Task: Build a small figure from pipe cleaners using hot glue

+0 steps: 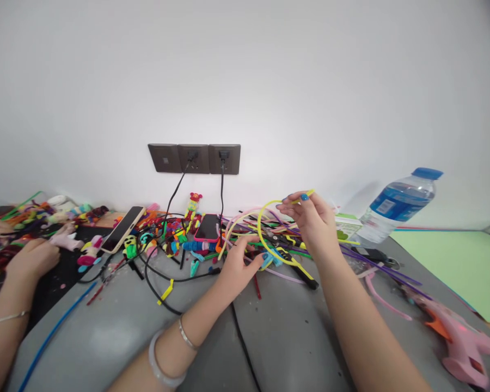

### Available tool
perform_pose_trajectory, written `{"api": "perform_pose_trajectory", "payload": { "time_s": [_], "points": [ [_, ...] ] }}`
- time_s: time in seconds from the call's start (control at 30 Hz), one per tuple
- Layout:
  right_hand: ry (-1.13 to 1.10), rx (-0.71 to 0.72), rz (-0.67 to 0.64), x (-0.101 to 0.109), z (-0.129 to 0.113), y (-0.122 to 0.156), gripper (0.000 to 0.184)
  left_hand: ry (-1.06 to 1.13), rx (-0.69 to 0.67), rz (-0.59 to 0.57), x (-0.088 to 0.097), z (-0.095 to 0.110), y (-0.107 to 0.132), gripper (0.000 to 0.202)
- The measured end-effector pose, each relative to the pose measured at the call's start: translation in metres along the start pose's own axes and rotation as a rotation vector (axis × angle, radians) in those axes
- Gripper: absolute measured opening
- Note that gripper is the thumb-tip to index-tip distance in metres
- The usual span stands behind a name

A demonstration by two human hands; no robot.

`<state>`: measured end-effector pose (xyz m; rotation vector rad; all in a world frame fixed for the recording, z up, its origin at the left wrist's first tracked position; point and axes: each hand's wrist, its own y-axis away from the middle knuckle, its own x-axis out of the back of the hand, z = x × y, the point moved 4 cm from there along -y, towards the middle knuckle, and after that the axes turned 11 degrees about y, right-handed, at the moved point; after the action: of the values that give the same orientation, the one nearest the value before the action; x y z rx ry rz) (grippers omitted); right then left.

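Observation:
My right hand (310,220) is raised above the table with its fingers pinched on a yellow pipe cleaner (263,239) bent into a loop. My left hand (239,264) rests low on the grey table (277,332), fingers curled around the lower end of the same yellow loop, beside a small light blue piece (269,260). A heap of coloured pipe cleaners (245,228) lies just behind both hands.
Another person's hands (32,256) work at the far left among pipe-cleaner figures. Two phones (207,227) charge from wall sockets (194,158), cables trailing over the table. A water bottle (400,204) lies at the right, a pink glue gun (459,340) near the right edge, green paper (457,261) beyond.

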<state>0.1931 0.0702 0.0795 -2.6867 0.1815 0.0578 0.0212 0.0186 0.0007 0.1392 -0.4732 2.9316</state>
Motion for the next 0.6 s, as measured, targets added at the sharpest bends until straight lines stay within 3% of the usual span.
{"api": "perform_pose_trajectory", "payload": {
  "time_s": [0.13,0.27,0.43,0.6],
  "points": [
    [-0.037,-0.009,-0.027,-0.010,0.007,0.003,0.022,0.121,0.054,-0.093,-0.006,0.001,0.002,0.030],
    [-0.040,0.000,-0.047,-0.017,0.011,0.006,0.021,0.399,0.150,-0.042,-0.007,-0.004,0.000,0.026],
    [-0.028,0.046,0.115,-0.011,0.006,0.006,0.020,0.582,0.244,0.060,-0.001,-0.008,-0.005,0.036],
    [-0.008,0.100,0.302,0.011,-0.001,0.000,0.022,0.743,0.307,0.179,0.003,-0.005,-0.007,0.043]
  ]
}}
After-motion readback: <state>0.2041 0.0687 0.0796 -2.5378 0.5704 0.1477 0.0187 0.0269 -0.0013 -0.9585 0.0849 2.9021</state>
